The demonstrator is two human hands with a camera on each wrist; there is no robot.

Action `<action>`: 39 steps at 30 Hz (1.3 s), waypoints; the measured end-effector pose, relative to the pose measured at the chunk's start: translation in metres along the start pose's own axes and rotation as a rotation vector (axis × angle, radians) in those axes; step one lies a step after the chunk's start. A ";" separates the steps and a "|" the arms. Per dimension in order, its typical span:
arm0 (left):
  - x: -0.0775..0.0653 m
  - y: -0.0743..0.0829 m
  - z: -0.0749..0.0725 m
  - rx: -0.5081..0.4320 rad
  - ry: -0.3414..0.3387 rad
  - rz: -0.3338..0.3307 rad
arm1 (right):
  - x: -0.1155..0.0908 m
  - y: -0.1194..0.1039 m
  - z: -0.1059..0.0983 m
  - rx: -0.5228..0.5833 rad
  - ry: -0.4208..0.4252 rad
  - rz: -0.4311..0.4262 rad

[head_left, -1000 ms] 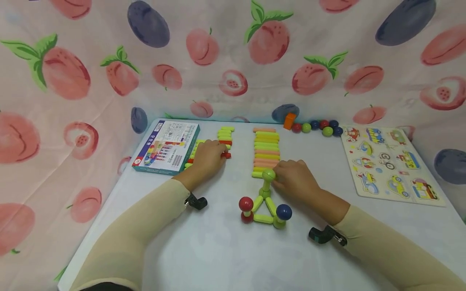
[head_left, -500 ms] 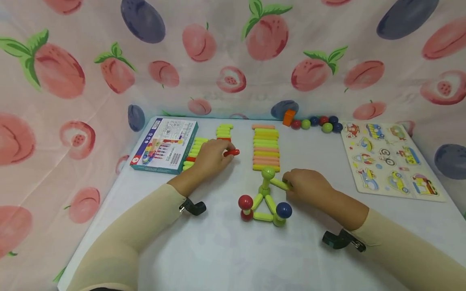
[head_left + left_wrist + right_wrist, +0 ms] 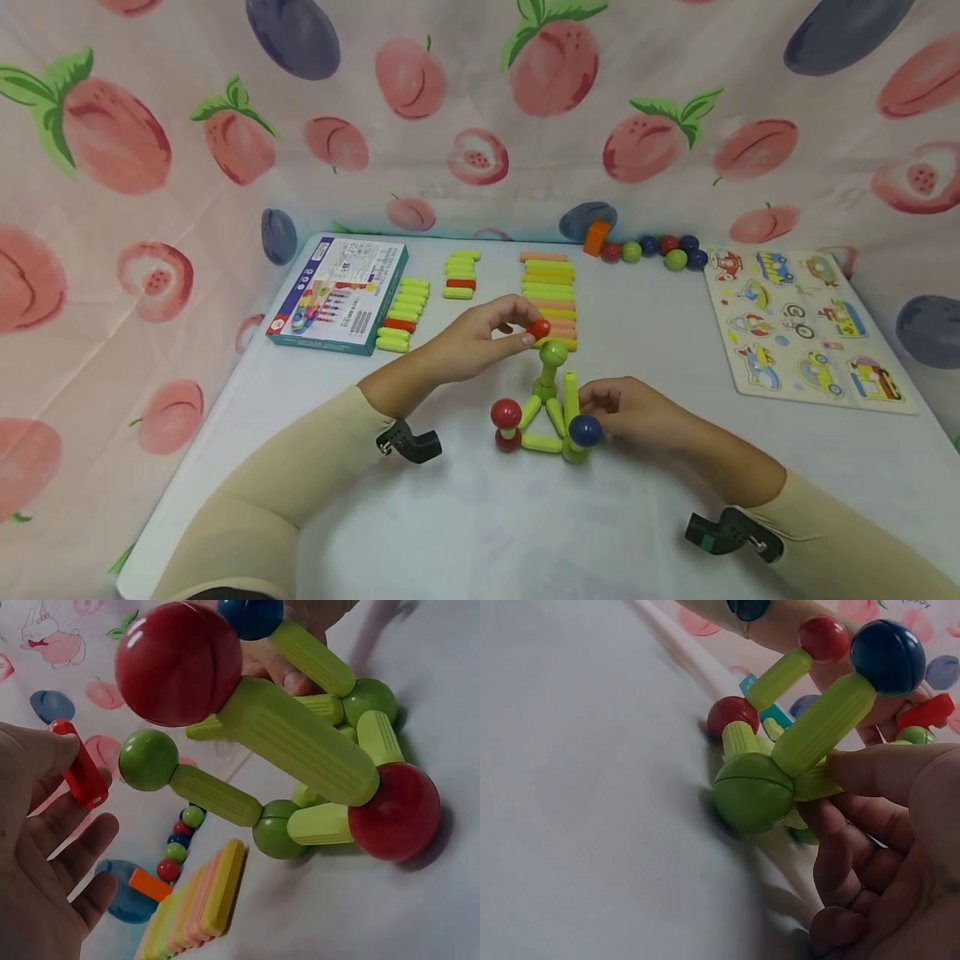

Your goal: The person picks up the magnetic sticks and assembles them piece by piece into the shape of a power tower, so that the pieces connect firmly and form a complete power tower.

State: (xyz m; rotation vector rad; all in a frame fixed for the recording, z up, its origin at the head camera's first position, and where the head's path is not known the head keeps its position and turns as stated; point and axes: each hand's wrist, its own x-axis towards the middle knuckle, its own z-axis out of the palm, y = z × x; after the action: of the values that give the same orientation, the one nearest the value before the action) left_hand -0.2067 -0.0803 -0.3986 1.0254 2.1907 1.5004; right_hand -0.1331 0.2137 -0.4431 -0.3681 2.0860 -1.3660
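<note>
A magnetic stick-and-ball frame stands on the table: a triangle of light green sticks (image 3: pixel 542 444) with three uprights topped by a red ball (image 3: pixel 506 413), a green ball (image 3: pixel 553 353) and a blue ball (image 3: pixel 585 431). My left hand (image 3: pixel 480 337) pinches a short red stick (image 3: pixel 84 769) between thumb and fingers, just behind the green-topped upright. My right hand (image 3: pixel 637 410) pinches a longer light green stick (image 3: pixel 572 395), which stands nearly upright beside the frame's right side. Whether that stick touches the frame cannot be told.
Behind the frame lies a row of yellow, green and peach sticks (image 3: pixel 549 290). Shorter green and red sticks (image 3: pixel 405 304) lie near a toy box (image 3: pixel 341 292) at left. Loose balls (image 3: pixel 648 246), an orange block (image 3: pixel 596 238) and a picture puzzle board (image 3: pixel 806 329) are at right.
My left hand has lifted the red stick from the short sticks and carried it right. The right hand has drawn a green stick from the row's near end, toward the frame, and tilted it up.
</note>
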 end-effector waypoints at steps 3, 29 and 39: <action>-0.002 0.000 0.001 0.022 0.010 -0.014 | 0.001 -0.001 0.003 -0.026 0.003 0.000; 0.001 0.025 0.009 0.251 -0.143 0.011 | 0.003 0.004 0.009 -0.073 0.038 -0.096; 0.015 0.059 0.016 0.691 -0.305 0.377 | -0.002 0.009 0.006 -0.136 0.093 -0.140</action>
State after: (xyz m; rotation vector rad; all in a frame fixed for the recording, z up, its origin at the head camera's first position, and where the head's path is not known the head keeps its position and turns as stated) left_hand -0.1845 -0.0464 -0.3500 1.8192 2.4088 0.5986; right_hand -0.1268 0.2146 -0.4516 -0.5250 2.2739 -1.3461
